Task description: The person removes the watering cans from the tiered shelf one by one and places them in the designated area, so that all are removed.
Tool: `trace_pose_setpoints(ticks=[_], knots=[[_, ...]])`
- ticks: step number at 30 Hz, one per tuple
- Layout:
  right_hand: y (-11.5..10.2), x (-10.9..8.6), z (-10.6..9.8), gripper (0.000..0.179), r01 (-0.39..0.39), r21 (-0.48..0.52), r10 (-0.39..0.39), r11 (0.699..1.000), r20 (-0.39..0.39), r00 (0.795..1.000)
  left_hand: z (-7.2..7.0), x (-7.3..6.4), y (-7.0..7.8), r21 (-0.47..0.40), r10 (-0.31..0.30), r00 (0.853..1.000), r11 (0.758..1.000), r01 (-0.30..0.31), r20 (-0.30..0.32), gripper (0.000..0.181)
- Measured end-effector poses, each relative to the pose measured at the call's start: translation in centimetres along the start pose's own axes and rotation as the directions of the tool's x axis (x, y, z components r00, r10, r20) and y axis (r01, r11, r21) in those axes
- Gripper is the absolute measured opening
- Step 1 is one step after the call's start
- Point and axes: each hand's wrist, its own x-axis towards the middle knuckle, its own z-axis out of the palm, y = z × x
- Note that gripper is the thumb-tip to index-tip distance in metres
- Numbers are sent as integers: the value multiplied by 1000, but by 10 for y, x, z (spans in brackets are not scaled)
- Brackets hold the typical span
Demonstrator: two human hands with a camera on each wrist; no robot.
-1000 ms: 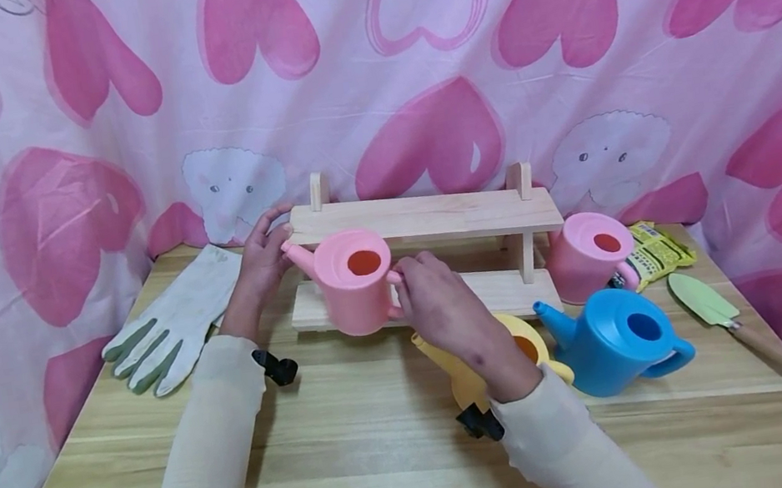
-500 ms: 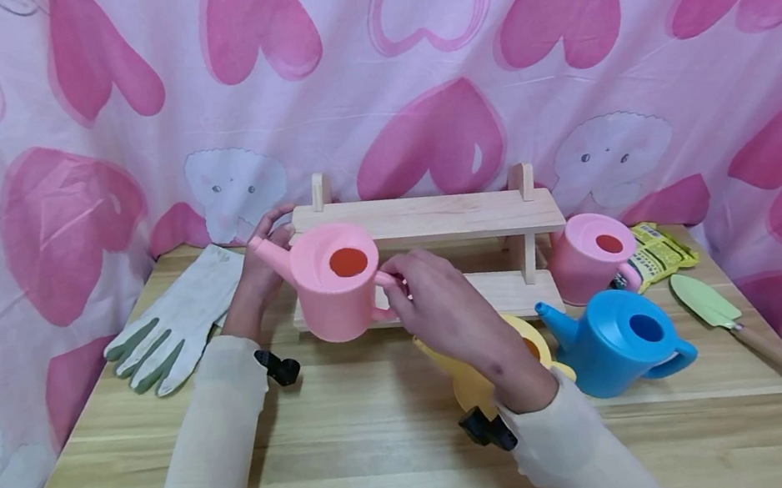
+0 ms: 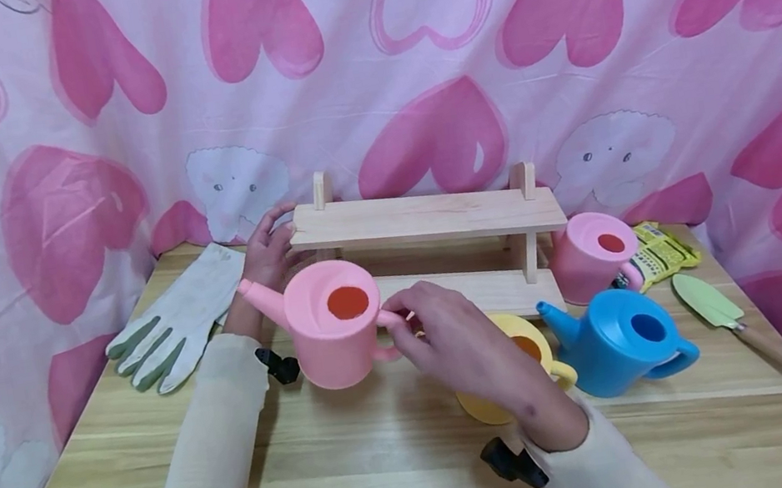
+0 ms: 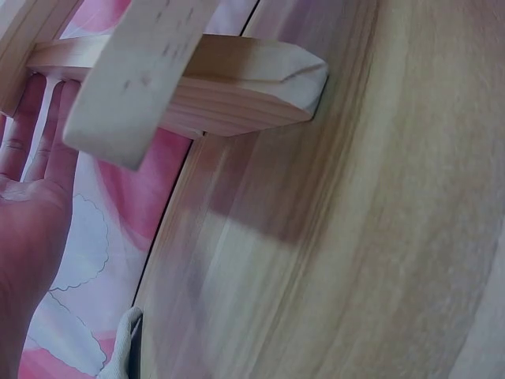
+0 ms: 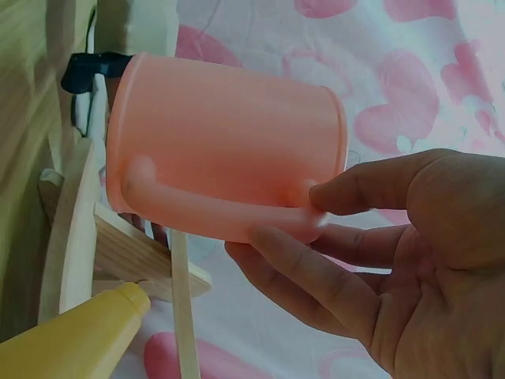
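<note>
My right hand (image 3: 459, 343) pinches the handle of a pink watering can (image 3: 334, 345), held upright in front of the shelf's lower left end, its spout pointing left. In the right wrist view, thumb and fingers close on the top of the handle (image 5: 213, 217). At the left end of a two-tier wooden shelf (image 3: 425, 218) is my left hand (image 3: 267, 254), its fingertips at the upper board. The left wrist view shows those fingers (image 4: 59, 150) stretched out behind the wood. Below my right forearm stands a yellow watering can (image 3: 487, 407), partly hidden.
A blue watering can (image 3: 606, 342) stands right of the yellow one, with a second pink watering can (image 3: 576, 267) behind it by the shelf's right end. Further right lie a yellow packet (image 3: 665, 249) and a green trowel (image 3: 707, 302). White-and-green gloves (image 3: 182, 317) lie at left.
The pink watering can and my right hand have moved left, then down and toward the front, away from the lower board. My left hand stays at the shelf's end.
</note>
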Motion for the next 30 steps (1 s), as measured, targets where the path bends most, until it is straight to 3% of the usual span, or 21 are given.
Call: trace_pose_setpoints(ticks=[4, 9, 14, 23, 30], knots=[[2, -9, 3, 26, -27, 24, 26, 999, 34, 999, -2, 1, -1, 53, -8, 1000, 999, 8, 2, 44], [3, -20, 10, 25, -75, -2, 75, 997, 53, 996, -2, 1, 0, 42, 0, 1000, 999, -1, 13, 42], [5, -31, 19, 19, -88, -64, 91, 994, 47, 995, -2, 3, -1, -3, 8, 1000, 1000, -8, 16, 39], [10, -47, 36, 18, -89, -49, 93, 995, 82, 992, -2, 3, 0, 22, 17, 1000, 1000, -18, 18, 35], [15, -51, 46, 18, -83, -101, 92, 991, 82, 992, -1, 2, 1, 38, 16, 1000, 999, -16, 18, 37]])
